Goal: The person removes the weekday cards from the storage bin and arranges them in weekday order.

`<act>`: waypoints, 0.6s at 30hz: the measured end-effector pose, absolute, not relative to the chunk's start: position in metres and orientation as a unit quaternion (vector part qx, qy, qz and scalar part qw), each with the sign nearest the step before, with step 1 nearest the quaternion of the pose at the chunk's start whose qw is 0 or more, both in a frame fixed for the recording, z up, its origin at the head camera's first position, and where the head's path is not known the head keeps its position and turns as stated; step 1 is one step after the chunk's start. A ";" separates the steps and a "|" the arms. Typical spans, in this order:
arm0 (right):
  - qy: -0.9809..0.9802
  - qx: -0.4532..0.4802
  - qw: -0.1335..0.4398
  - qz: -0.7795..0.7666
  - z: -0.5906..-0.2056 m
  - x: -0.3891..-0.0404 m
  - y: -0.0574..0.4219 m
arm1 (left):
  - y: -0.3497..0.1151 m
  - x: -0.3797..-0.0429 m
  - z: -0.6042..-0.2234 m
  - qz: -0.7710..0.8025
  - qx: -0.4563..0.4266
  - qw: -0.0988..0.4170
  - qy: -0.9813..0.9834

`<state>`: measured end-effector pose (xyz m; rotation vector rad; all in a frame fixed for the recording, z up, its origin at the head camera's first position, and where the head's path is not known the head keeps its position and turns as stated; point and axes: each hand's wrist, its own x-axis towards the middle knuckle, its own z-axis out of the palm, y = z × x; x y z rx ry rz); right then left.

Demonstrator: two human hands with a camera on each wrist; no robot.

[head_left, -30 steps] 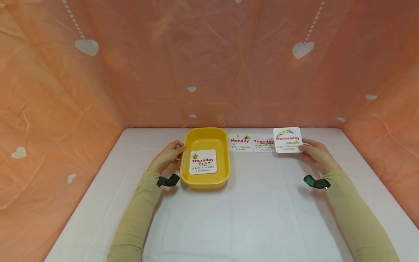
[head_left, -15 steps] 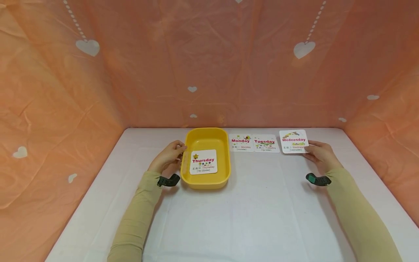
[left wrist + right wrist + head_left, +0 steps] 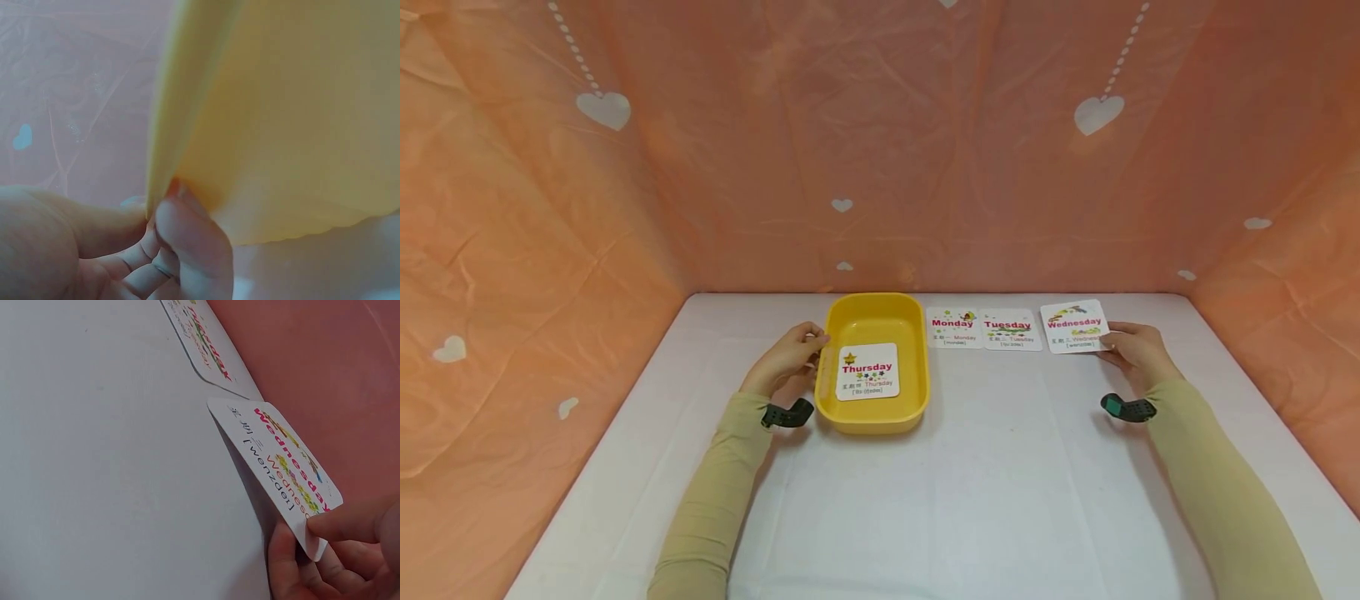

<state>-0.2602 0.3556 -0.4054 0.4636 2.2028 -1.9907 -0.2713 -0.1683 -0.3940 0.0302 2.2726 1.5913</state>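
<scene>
My right hand pinches the right edge of the Wednesday card between thumb and fingers. In the right wrist view this card is tilted, its near edge raised off the table. To its left, with a small gap, lies the Tuesday card, and the Monday card lies beside that one. A yellow tray stands left of the cards, with the Thursday card inside. My left hand pinches the tray's left rim; the left wrist view shows thumb and finger on its wall.
A white cloth covers the table. Behind it and along both sides hang orange-pink curtains with white hearts. Each wrist wears a black band over a tan sleeve.
The right hand has carried the Wednesday card rightward and slightly down, off the edge of the Tuesday card, then turned it a little. The left hand and tray stay put.
</scene>
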 end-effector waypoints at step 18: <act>0.843 0.158 0.019 -0.514 -0.408 -0.266 0.358 | -0.169 -0.268 -0.394 0.573 0.003 0.185 0.798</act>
